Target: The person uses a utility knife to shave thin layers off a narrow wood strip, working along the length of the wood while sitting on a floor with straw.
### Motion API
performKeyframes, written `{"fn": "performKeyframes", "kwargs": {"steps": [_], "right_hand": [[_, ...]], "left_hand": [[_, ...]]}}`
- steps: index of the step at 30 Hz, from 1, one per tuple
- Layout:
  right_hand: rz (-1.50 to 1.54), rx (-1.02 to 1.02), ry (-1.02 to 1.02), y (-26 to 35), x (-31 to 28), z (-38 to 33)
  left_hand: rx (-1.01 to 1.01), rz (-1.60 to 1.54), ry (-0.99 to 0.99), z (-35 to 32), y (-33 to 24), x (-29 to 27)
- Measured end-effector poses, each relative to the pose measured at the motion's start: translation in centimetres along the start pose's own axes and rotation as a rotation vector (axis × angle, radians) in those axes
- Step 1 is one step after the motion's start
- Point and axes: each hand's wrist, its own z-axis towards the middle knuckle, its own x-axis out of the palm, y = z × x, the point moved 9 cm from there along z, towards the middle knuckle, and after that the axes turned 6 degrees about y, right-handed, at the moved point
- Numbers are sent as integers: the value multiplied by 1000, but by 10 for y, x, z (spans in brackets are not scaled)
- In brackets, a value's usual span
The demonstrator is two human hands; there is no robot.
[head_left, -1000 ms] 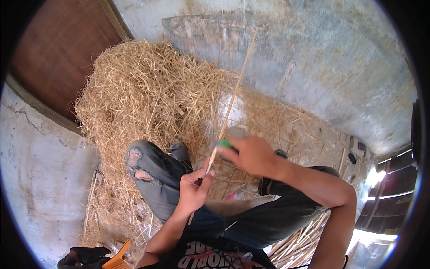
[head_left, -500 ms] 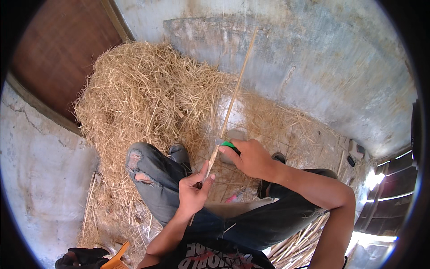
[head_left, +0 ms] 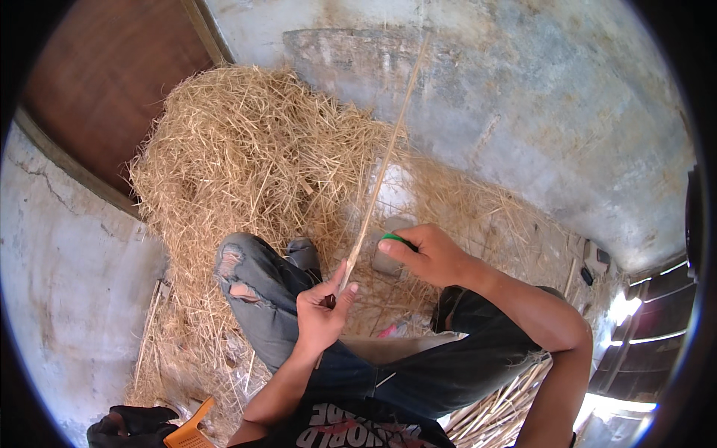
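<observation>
While your left hand pinches its lower end, the long, pale strip slants from the middle of the frame up to the top centre, its far end appearing against the wall. The grip of that hand is narrow, closed on the strip between thumb and fingers. Just right of the strip, near the centre, your right hand is curled round a small green tool; its grip is closed too, and tool and strip are apart. You cannot tell the tool's full shape, since your fingers hide much of it. Below and behind the tool, a grey block sits on the floor, with a white patch just above it in the frame. Your dark trousers, torn at the left knee, spread across the lower middle. A big heap of straw fills the upper left, beside a brown panel. Loose sticks lie at the lower right, an orange perforated piece at the lower left. The stained wall curves across the upper right.
</observation>
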Motion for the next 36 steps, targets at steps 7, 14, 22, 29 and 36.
{"fn": "performKeyframes", "kwargs": {"steps": [7, 14, 22, 29, 36], "right_hand": [[-70, -26, -256, 19, -14, -8], [-332, -192, -329, 21, -3, -13], [-331, -241, -163, 29, 8, -19], [-103, -249, -116, 28, 2, -18], [-214, -86, -223, 28, -18, -11]], "left_hand": [[180, 395, -38, 0, -26, 12], [294, 605, -63, 1, -43, 29], [276, 616, -49, -1, -35, 34], [264, 585, -36, 0, -42, 38], [270, 642, -78, 12, -52, 27]]}}
